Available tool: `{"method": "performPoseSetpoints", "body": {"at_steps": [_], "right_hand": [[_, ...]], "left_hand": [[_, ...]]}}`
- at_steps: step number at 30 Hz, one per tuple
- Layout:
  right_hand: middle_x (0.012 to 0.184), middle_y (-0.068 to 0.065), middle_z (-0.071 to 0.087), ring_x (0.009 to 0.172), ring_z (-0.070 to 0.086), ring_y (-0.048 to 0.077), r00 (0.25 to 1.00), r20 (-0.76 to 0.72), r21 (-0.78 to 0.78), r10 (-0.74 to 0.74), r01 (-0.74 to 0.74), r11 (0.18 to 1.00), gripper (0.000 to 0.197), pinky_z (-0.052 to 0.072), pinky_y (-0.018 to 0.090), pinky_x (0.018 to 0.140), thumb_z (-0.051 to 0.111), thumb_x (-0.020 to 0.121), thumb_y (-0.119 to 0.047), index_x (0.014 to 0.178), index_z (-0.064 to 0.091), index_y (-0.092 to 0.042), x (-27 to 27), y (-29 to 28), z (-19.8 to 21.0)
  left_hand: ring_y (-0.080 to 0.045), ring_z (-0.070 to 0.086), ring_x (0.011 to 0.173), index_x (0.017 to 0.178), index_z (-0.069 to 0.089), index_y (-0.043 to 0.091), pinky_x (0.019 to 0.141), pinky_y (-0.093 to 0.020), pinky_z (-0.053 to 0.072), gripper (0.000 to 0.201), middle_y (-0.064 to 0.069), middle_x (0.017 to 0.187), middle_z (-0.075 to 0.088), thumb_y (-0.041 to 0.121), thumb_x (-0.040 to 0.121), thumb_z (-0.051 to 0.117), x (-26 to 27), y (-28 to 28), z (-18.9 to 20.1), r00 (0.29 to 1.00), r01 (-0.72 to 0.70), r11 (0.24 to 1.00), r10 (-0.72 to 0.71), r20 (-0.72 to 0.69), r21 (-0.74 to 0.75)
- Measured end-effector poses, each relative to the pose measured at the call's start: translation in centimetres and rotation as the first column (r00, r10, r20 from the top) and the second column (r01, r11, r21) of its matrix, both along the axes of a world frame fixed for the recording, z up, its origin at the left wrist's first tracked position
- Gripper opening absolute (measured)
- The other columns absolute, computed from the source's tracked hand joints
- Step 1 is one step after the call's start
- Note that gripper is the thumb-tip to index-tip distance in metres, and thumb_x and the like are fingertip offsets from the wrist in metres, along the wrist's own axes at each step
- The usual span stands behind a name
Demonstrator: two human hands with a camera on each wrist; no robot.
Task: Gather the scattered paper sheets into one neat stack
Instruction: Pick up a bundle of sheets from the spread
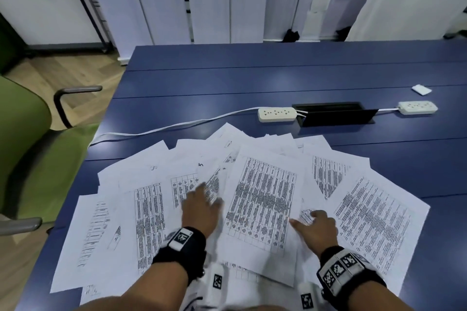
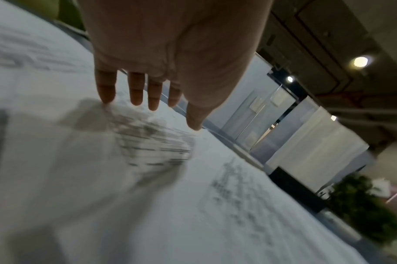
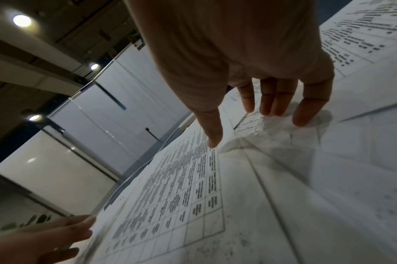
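Nearest the head camera, two forearms with black wrist bands reach over the sheets (image 1: 262,199), which lie fanned out and overlapping on the near part of the blue worktop (image 1: 252,78). The sheets are printed with tables, and none are yet squared into a stack.

The left hand (image 1: 201,209) lies palm down on the sheets left of the central table-printed sheet, its fingers (image 2: 106,87) straight and slightly spread; in the left wrist view the fingertips touch or nearly touch the paper, and the picture is too blurred to say which. It grips nothing.

The right hand (image 1: 317,226) is palm down at the right edge of that same central sheet, fingers loosely extended and spread, thumb pointing toward the left hand. In the right wrist view its fingers (image 3: 310,105) reach down to the paper where several sheets overlap; it holds nothing either.

Beyond the sheets, a white power strip (image 1: 277,114) lies on the worktop with its cable running left, just beside a black cable box (image 1: 333,115). A second strip (image 1: 418,107) lies right of that box. A green chair (image 1: 25,146) stands left of the worktop.
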State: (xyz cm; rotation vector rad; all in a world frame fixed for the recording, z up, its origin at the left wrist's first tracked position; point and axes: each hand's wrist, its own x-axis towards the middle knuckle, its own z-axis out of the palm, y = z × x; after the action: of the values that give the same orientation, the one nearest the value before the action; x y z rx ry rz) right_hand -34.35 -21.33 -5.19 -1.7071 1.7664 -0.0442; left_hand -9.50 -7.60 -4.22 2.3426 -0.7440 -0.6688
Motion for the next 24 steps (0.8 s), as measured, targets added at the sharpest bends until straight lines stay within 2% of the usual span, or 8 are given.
{"method": "performPoseSetpoints", "body": {"at_steps": [3, 7, 11, 13, 16, 20, 22, 24], "right_hand": [[0.131, 0.022, 0.043, 0.121, 0.044, 0.039, 1.0, -0.005, 0.002, 0.015, -0.015, 1.0, 0.084, 0.037, 0.041, 0.101, 0.079, 0.069, -0.048, 0.132, 0.043, -0.005, 0.1, 0.2, 0.5], [0.129, 0.018, 0.047, 0.119, 0.05, 0.034, 0.981, 0.189, 0.145, -0.036, 0.008, 0.989, 0.082, 0.042, 0.037, 0.097, 0.079, 0.073, -0.04, 0.131, 0.038, 0.0, 0.4, -0.2, 0.4], [0.093, 0.002, 0.051, 0.081, 0.053, 0.018, 0.966, 0.256, 0.225, -0.039, -0.02, 0.974, 0.068, 0.042, 0.031, 0.077, 0.074, 0.075, -0.046, 0.118, 0.046, -0.001, 0.2, -0.7, 0.3], [0.097, 0.002, 0.049, 0.094, 0.054, 0.021, 0.958, 0.286, 0.207, -0.01, -0.051, 0.977, 0.059, 0.037, 0.028, 0.082, 0.069, 0.082, -0.042, 0.12, 0.047, -0.003, 0.4, -0.5, 0.8], [0.133, 0.015, 0.051, 0.124, 0.047, 0.03, 0.937, 0.35, 0.12, -0.006, -0.039, 0.992, 0.064, 0.037, 0.034, 0.099, 0.065, 0.087, -0.04, 0.133, 0.043, -0.001, 1.0, -0.1, 1.7], [0.14, 0.018, 0.047, 0.129, 0.044, 0.032, 0.928, 0.373, 0.168, 0.016, -0.084, 0.982, 0.058, 0.035, 0.034, 0.102, 0.058, 0.093, -0.032, 0.136, 0.041, 0.002, 1.5, -0.4, 1.9], [0.142, 0.017, 0.045, 0.129, 0.043, 0.031, 0.934, 0.357, 0.187, 0.027, -0.099, 0.977, 0.055, 0.034, 0.035, 0.107, 0.059, 0.093, -0.025, 0.138, 0.041, 0.002, 1.4, -0.7, 1.7], [0.144, 0.016, 0.044, 0.131, 0.043, 0.031, 0.938, 0.344, 0.171, 0.043, -0.108, 0.979, 0.051, 0.034, 0.036, 0.109, 0.057, 0.094, -0.016, 0.139, 0.04, 0.0, 1.1, -1.0, 1.4]], "left_hand": [[-0.032, 0.036, 0.131, 0.143, 0.034, 0.017, 0.101, -0.045, 0.037, 0.063, -0.011, 0.141, 0.041, 0.043, 0.09, 0.055, 2.7, 0.0, 0.5, 0.985, -0.059, 0.972, 0.019, 0.17, 0.228], [-0.033, 0.05, 0.119, 0.127, 0.047, 0.018, 0.097, -0.043, 0.041, 0.037, -0.01, 0.129, 0.052, 0.038, 0.096, 0.045, 3.4, -0.1, 0.7, 0.989, -0.002, 0.939, -0.048, 0.137, 0.344], [-0.032, 0.045, 0.117, 0.113, 0.059, 0.016, 0.097, -0.041, 0.044, 0.029, -0.013, 0.124, 0.047, 0.035, 0.096, 0.044, 2.8, 0.4, 1.0, 0.971, 0.045, 0.888, -0.147, 0.19, 0.457], [-0.031, 0.053, 0.108, 0.102, 0.061, 0.015, 0.093, -0.037, 0.047, 0.021, -0.012, 0.116, 0.049, 0.031, 0.092, 0.053, 2.0, 0.6, 0.8, 0.986, 0.067, 0.93, -0.117, 0.117, 0.361], [-0.025, 0.059, 0.083, 0.097, 0.049, 0.013, 0.078, -0.033, 0.05, 0.011, -0.006, 0.093, 0.058, 0.019, 0.091, 0.056, 0.1, 1.0, 0.5, 0.991, 0.038, 0.987, -0.016, -0.133, 0.158], [-0.019, 0.053, 0.08, 0.106, 0.046, 0.011, 0.074, -0.03, 0.043, 0.011, -0.005, 0.092, 0.056, 0.019, 0.099, 0.046, -2.3, 1.5, 0.6, 0.934, 0.218, 0.97, -0.175, -0.312, 0.111], [-0.016, 0.048, 0.077, 0.1, 0.046, 0.012, 0.068, -0.028, 0.038, 0.01, -0.003, 0.088, 0.053, 0.021, 0.101, 0.042, -2.3, 1.7, 0.8, 0.918, 0.263, 0.959, -0.213, -0.334, 0.109], [-0.015, 0.044, 0.068, 0.09, 0.05, 0.009, 0.064, -0.028, 0.037, 0.022, -0.001, 0.076, 0.048, 0.028, 0.1, 0.045, -1.9, 1.8, 1.0, 0.929, 0.206, 0.975, -0.168, -0.33, 0.082]]}}
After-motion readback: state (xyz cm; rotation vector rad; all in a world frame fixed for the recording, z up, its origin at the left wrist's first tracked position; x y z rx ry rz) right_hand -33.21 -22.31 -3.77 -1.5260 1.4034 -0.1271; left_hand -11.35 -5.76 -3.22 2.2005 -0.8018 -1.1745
